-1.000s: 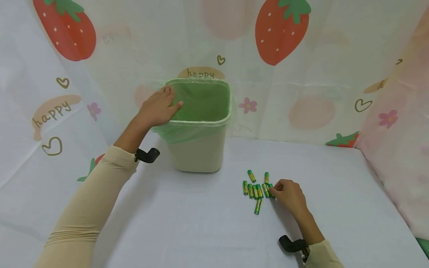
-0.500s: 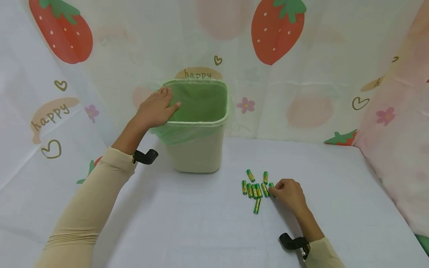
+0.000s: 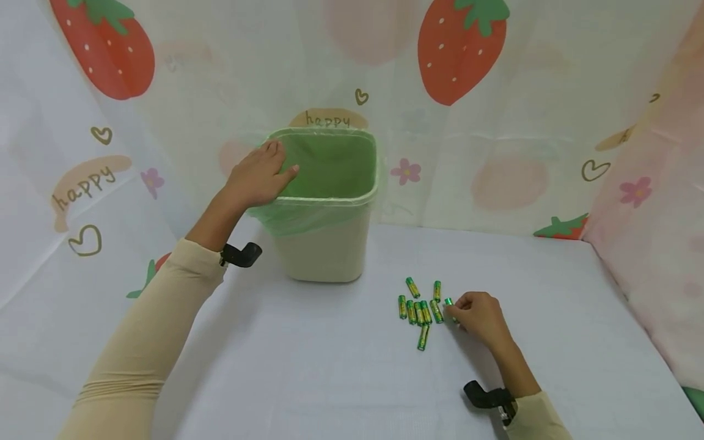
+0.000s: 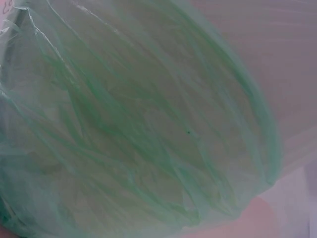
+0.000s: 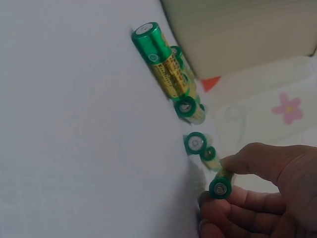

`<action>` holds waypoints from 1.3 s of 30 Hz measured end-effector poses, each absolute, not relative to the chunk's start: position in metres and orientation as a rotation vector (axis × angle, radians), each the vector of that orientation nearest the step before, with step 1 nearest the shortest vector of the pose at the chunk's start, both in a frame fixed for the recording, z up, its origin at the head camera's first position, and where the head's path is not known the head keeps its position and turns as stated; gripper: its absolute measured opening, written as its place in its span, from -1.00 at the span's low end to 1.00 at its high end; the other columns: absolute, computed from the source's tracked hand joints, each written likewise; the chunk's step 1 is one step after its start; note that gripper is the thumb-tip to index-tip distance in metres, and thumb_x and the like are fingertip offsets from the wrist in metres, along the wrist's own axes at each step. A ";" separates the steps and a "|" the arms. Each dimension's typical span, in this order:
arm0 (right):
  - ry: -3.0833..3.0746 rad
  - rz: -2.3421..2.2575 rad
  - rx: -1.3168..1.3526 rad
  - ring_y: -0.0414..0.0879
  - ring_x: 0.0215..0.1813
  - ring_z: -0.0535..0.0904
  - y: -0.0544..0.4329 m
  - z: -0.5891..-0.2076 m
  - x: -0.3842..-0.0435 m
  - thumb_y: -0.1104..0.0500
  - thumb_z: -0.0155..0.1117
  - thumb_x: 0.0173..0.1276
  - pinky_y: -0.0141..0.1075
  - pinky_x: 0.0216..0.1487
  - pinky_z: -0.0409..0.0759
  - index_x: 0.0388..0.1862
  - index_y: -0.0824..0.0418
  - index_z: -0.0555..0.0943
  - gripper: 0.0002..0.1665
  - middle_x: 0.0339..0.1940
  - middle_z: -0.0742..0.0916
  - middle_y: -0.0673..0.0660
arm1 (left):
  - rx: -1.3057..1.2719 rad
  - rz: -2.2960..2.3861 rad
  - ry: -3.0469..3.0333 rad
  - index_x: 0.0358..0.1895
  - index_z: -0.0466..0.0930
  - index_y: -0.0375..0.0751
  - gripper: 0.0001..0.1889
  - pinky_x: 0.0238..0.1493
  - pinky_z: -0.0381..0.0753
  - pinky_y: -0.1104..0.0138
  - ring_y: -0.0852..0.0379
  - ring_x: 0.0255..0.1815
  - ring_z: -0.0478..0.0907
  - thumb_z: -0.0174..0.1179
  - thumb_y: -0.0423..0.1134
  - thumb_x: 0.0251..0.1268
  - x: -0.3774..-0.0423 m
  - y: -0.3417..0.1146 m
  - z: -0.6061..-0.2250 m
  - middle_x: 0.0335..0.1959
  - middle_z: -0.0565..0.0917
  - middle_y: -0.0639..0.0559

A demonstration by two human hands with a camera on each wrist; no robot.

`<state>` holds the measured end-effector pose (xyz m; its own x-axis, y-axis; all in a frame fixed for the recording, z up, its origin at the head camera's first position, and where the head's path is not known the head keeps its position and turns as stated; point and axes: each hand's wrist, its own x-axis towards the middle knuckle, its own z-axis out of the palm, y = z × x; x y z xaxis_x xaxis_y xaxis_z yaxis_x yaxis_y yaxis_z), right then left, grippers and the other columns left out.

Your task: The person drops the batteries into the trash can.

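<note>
My right hand (image 3: 477, 313) pinches a green-and-gold battery (image 5: 221, 187) between thumb and fingers, just right of the group on the white table. In the right wrist view, one end of that battery faces the camera. Several like batteries (image 3: 419, 313) lie loosely together on the cloth, left of the hand. My left hand (image 3: 258, 177) grips the left rim of a pale trash bin (image 3: 324, 250), its thumb over the opening. A thin green bag (image 3: 308, 220) lines the bin and folds down outside. Mostly bag (image 4: 133, 124) fills the left wrist view, where the fingers are hidden.
The bin stands upright at the back, left of the batteries. A strawberry-printed sheet (image 3: 506, 122) hangs behind the table (image 3: 330, 354), and a pinkish sheet (image 3: 660, 244) runs along the right side.
The right hand has drawn its battery slightly right, away from the neighbouring one, and it now shows tilted at the fingertips. The left hand keeps its place on the bin's rim.
</note>
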<state>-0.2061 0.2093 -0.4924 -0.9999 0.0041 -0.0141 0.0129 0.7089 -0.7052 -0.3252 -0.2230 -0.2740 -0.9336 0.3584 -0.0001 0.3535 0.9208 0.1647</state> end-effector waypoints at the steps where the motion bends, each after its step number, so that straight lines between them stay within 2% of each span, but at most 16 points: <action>1: 2.895 -1.195 0.015 -0.11 -0.58 0.59 0.209 -0.491 -0.206 0.20 0.40 0.33 -0.28 -0.54 0.50 -0.43 0.33 0.68 -0.79 -0.56 0.73 0.09 | 0.568 0.251 3.049 0.58 -0.32 -0.55 -0.21 0.62 -0.30 -0.03 -0.25 0.66 -0.37 -0.39 0.09 0.71 -0.325 -0.223 -0.274 0.62 -0.29 -0.43; 8: 2.949 -1.199 -0.040 -0.12 -0.58 0.56 0.208 -0.480 -0.206 0.19 0.39 0.36 -0.28 -0.56 0.49 -0.39 0.34 0.68 -0.78 -0.54 0.73 0.12 | 0.573 0.226 3.055 0.58 -0.32 -0.54 -0.21 0.62 -0.30 -0.03 -0.25 0.66 -0.37 -0.39 0.09 0.71 -0.327 -0.220 -0.269 0.63 -0.28 -0.42; 15: 2.994 -1.186 -0.130 -0.13 -0.55 0.62 0.203 -0.456 -0.206 0.18 0.38 0.38 -0.27 -0.52 0.54 -0.36 0.34 0.69 -0.78 -0.53 0.72 0.10 | 0.564 0.232 3.053 0.58 -0.30 -0.56 -0.22 0.62 -0.29 -0.03 -0.26 0.66 -0.35 -0.38 0.07 0.72 -0.325 -0.219 -0.268 0.63 -0.26 -0.43; 22: 3.030 -1.163 -0.218 -0.02 -0.53 0.65 0.197 -0.439 -0.208 0.20 0.36 0.38 -0.25 -0.51 0.54 -0.37 0.33 0.69 -0.80 -0.54 0.73 0.12 | 0.557 0.265 3.041 0.58 -0.32 -0.55 -0.21 0.62 -0.31 -0.02 -0.25 0.65 -0.37 -0.36 0.08 0.71 -0.324 -0.221 -0.271 0.62 -0.28 -0.43; 27: 3.066 -1.118 -0.286 -0.07 -0.55 0.63 0.193 -0.423 -0.208 0.20 0.37 0.39 -0.24 -0.51 0.55 -0.36 0.31 0.70 -0.81 -0.53 0.73 0.09 | 0.559 0.273 3.037 0.58 -0.33 -0.54 -0.20 0.62 -0.32 -0.01 -0.24 0.66 -0.38 -0.36 0.10 0.71 -0.325 -0.221 -0.271 0.63 -0.28 -0.42; 39: 3.158 -0.979 -0.421 -0.03 -0.37 0.58 0.173 -0.378 -0.210 0.11 0.39 0.38 -0.24 -0.47 0.52 -0.35 0.23 0.73 -0.80 -0.44 0.74 0.07 | 0.553 0.254 3.039 0.58 -0.34 -0.54 -0.21 0.62 -0.32 -0.02 -0.24 0.66 -0.38 -0.37 0.09 0.72 -0.323 -0.222 -0.270 0.63 -0.28 -0.42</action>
<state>-0.2097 0.1729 -0.3776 -0.9502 -0.1812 0.2537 -0.2929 0.7975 -0.5274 -0.3233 -0.2216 -0.2703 -0.9354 0.3534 -0.0124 0.3464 0.9228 0.1684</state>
